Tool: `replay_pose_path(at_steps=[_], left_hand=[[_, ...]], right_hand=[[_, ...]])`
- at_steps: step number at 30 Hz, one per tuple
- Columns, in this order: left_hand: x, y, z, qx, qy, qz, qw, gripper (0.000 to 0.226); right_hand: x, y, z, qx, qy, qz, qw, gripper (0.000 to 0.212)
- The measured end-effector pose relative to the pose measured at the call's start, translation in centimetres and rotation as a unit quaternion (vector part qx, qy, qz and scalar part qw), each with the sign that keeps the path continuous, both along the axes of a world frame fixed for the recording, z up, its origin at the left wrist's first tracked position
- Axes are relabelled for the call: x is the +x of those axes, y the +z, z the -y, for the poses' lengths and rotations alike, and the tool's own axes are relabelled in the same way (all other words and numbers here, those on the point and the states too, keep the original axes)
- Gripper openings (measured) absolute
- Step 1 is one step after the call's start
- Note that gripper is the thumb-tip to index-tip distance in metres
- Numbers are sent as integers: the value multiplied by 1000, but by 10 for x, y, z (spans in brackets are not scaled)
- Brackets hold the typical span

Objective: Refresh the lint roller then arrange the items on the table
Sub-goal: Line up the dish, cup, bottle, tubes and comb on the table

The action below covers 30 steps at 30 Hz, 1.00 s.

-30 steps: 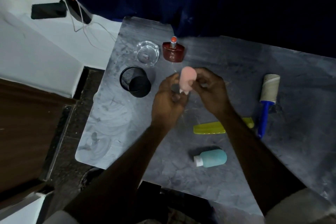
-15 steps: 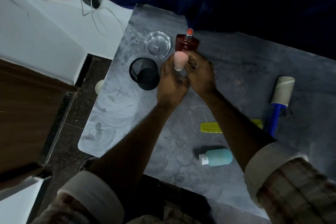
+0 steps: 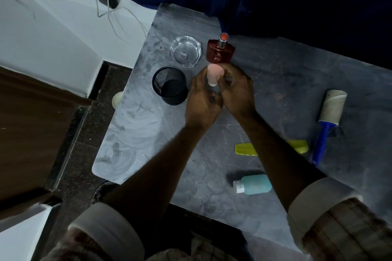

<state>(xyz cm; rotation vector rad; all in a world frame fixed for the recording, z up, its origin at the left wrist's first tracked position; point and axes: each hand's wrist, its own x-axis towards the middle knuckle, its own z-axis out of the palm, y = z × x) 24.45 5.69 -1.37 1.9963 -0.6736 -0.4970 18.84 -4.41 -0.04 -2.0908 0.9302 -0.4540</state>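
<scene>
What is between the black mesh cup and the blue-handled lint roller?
In the head view, the left hand and right hand, holding a small pink white-capped bottle.

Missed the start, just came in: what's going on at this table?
A person grips a small pink bottle with both the left hand and the right hand, just in front of the red perfume bottle. A glass ashtray and a black mesh cup stand further left. The lint roller lies on the table off to the right, no hand on it, with a yellow comb and a teal bottle lying nearer the person.
</scene>
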Motion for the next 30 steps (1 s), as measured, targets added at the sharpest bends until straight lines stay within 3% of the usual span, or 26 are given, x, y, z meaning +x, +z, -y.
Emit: replay_pose_path(at_steps=[18, 21, 24, 27, 30], left_hand=[[-7, -4, -5, -6, 14, 39, 999, 76], [-22, 0, -24, -33, 17, 32, 999, 78], [-44, 4, -50, -50, 25, -45, 997, 65], [-71, 5, -74, -44, -38, -68, 996, 38], [-103, 13, -91, 27, -123, -74, 989, 29]], right_hand=[[-11, -2, 0, 18, -7, -14, 1000, 50], [-31, 8, 0, 10, -45, -10, 999, 53], [-75, 17, -12, 25, -94, 10, 995, 45], [-135, 18, -36, 76, -131, 10, 988, 39], [-197, 13, -67, 86, -174, -27, 981, 33]])
